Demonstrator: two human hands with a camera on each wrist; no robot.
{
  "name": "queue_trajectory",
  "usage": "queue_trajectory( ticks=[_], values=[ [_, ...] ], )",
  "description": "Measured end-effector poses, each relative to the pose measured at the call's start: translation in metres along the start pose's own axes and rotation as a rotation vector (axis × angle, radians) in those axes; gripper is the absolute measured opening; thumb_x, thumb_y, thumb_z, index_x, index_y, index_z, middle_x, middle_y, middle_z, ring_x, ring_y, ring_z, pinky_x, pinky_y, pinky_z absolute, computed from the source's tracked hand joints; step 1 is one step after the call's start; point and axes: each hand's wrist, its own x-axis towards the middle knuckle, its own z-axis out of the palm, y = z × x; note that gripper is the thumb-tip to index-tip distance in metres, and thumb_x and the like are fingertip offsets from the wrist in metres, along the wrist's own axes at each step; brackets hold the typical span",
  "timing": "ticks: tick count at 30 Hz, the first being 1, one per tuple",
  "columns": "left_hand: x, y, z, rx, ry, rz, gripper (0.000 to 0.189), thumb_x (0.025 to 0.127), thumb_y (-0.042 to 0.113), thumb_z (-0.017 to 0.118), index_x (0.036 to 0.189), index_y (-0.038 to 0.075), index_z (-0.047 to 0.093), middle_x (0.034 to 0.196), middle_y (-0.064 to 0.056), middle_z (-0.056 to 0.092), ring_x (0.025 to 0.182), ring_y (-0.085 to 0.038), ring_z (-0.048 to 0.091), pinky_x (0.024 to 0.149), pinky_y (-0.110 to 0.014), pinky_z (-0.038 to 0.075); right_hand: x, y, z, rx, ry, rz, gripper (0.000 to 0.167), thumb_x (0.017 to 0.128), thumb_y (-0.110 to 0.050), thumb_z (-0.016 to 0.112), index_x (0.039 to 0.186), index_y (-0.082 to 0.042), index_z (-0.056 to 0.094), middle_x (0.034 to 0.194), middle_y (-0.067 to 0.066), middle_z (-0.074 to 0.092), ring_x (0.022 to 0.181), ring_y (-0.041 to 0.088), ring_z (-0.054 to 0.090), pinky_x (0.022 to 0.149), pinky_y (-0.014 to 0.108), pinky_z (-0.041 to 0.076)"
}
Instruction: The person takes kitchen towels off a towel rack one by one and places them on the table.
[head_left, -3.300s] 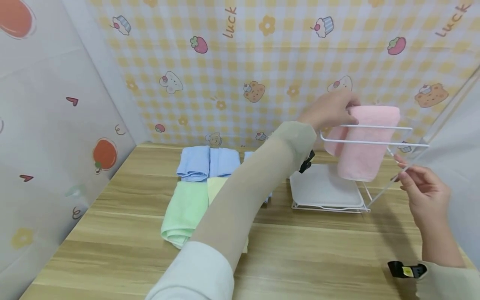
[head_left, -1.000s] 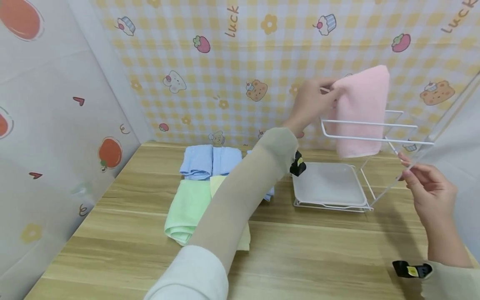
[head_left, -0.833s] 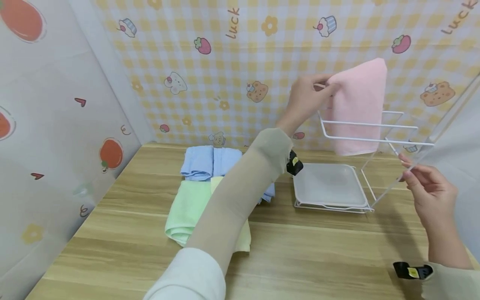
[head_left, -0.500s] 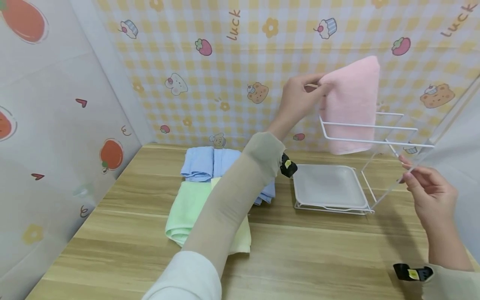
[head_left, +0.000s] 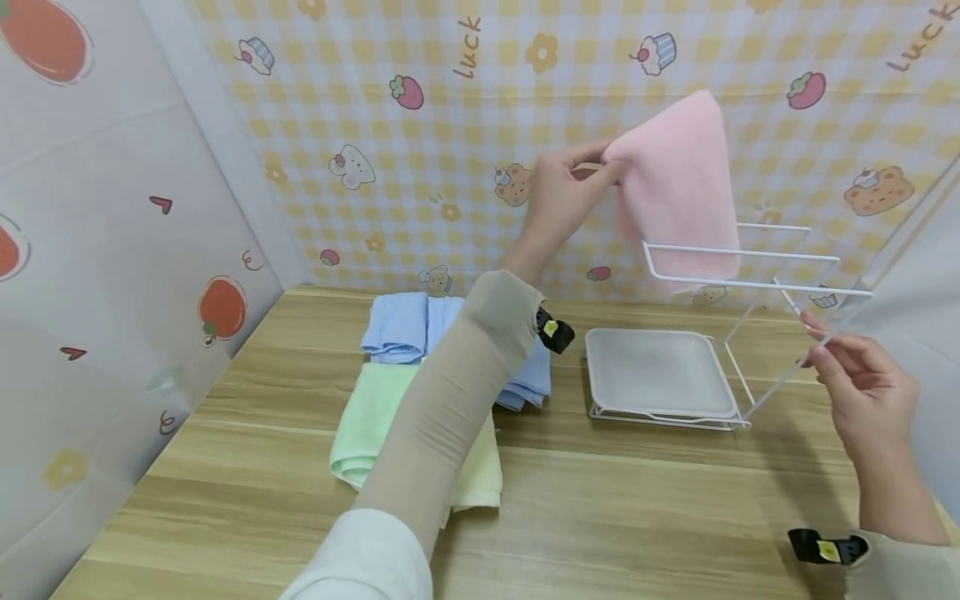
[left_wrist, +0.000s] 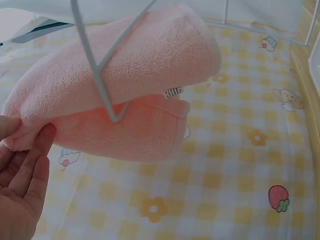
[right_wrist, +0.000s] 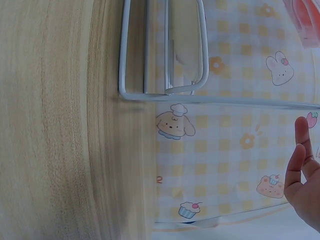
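Observation:
In the head view my left hand (head_left: 558, 196) pinches the left corner of a folded pink towel (head_left: 678, 183) between thumb and fingers. The towel slants up to the right, its lower part behind the front bars of a white wire rack (head_left: 750, 283). In the left wrist view the pink towel (left_wrist: 145, 65) shows its folded layers and a small label, with a rack bar crossing in front. My right hand (head_left: 862, 392) holds the rack's slanting upright between thumb and fingers. A pale tray (head_left: 660, 371) sits in the rack's base.
Left of the rack, folded blue towels (head_left: 393, 325), a green towel (head_left: 375, 417) and a yellow towel (head_left: 480, 475) lie on the wooden table (head_left: 615, 517). My left forearm crosses over them. A patterned wall covering (head_left: 465, 125) stands behind the table.
My left hand has drawn the pink towel up and to the left, partly out from the rack's upper bars where it hung lower. My right hand stays on the upright.

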Motion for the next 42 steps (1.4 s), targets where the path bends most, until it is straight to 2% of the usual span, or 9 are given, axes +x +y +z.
queue_trajectory(
  ticks=[2,8,14,21,25,28,32,37,42],
  values=[
    [-0.001,0.003,-0.004,-0.033,0.007,0.025,0.03,0.09,0.013,0.074,0.118,0.003,0.072,0.112,-0.009,0.075,0.083,-0.013,0.075,0.077,-0.019,0.058,0.0,0.0,0.0,0.01,0.002,-0.004,0.015,0.09,0.024,0.05,0.102,0.024,0.058,0.118,0.014,0.072,0.109,0.016,0.07,0.078,0.014,0.056],
    [-0.009,0.011,-0.019,-0.11,0.043,0.048,0.028,0.088,0.009,0.075,0.115,0.0,0.073,0.108,-0.012,0.075,0.08,-0.017,0.076,0.079,-0.027,0.06,0.0,0.001,-0.002,0.012,0.006,-0.011,0.016,0.089,0.024,0.051,0.104,0.025,0.058,0.118,0.015,0.072,0.097,0.015,0.073,0.076,0.014,0.055],
    [-0.023,0.001,-0.036,-0.163,0.104,0.052,0.024,0.088,0.005,0.074,0.11,-0.004,0.073,0.107,-0.017,0.074,0.079,-0.018,0.076,0.077,-0.032,0.062,0.0,-0.002,-0.002,-0.026,0.001,0.024,0.017,0.09,0.023,0.051,0.105,0.021,0.06,0.119,0.012,0.073,0.094,0.012,0.073,0.076,0.011,0.055],
    [-0.036,-0.011,-0.053,-0.259,0.151,0.007,0.026,0.089,0.008,0.074,0.112,-0.005,0.072,0.107,-0.018,0.073,0.078,-0.016,0.076,0.079,-0.034,0.062,0.0,-0.001,-0.001,-0.037,-0.006,0.029,0.018,0.09,0.023,0.051,0.105,0.02,0.06,0.119,0.011,0.073,0.099,0.011,0.072,0.073,0.01,0.053],
    [-0.037,-0.008,-0.064,-0.282,0.182,0.014,0.026,0.09,0.009,0.073,0.111,-0.005,0.072,0.1,-0.014,0.073,0.075,-0.013,0.075,0.081,-0.035,0.061,0.0,0.0,0.0,-0.022,0.0,0.017,0.018,0.09,0.023,0.051,0.105,0.021,0.06,0.117,0.011,0.073,0.106,0.013,0.071,0.075,0.011,0.054],
    [-0.037,-0.004,-0.072,-0.34,0.2,0.033,0.026,0.091,0.007,0.071,0.113,-0.008,0.07,0.093,-0.011,0.071,0.073,-0.012,0.075,0.081,-0.036,0.061,0.0,-0.001,0.0,-0.009,0.007,0.009,0.017,0.09,0.023,0.051,0.104,0.022,0.06,0.116,0.012,0.074,0.111,0.015,0.07,0.078,0.012,0.055],
    [-0.039,-0.002,-0.083,-0.395,0.232,0.054,0.026,0.092,0.003,0.069,0.114,-0.011,0.068,0.087,-0.008,0.071,0.07,-0.012,0.074,0.077,-0.033,0.062,0.0,-0.001,0.0,-0.011,0.008,0.003,0.016,0.09,0.023,0.052,0.104,0.022,0.06,0.116,0.013,0.073,0.107,0.014,0.071,0.075,0.012,0.054],
    [-0.045,-0.007,-0.096,-0.338,0.258,0.057,0.025,0.091,0.004,0.07,0.112,-0.01,0.07,0.083,-0.003,0.071,0.07,-0.009,0.073,0.073,-0.029,0.062,0.0,0.0,0.0,-0.009,0.006,0.012,0.017,0.09,0.023,0.051,0.104,0.021,0.06,0.117,0.013,0.073,0.104,0.014,0.072,0.075,0.012,0.054],
    [-0.056,-0.013,-0.106,-0.267,0.213,0.037,0.024,0.089,0.005,0.072,0.108,-0.01,0.071,0.085,-0.004,0.071,0.069,-0.01,0.072,0.072,-0.029,0.062,0.0,-0.001,0.0,-0.011,0.005,0.018,0.018,0.09,0.024,0.051,0.104,0.02,0.06,0.118,0.013,0.073,0.106,0.014,0.071,0.077,0.012,0.055]
  ],
)
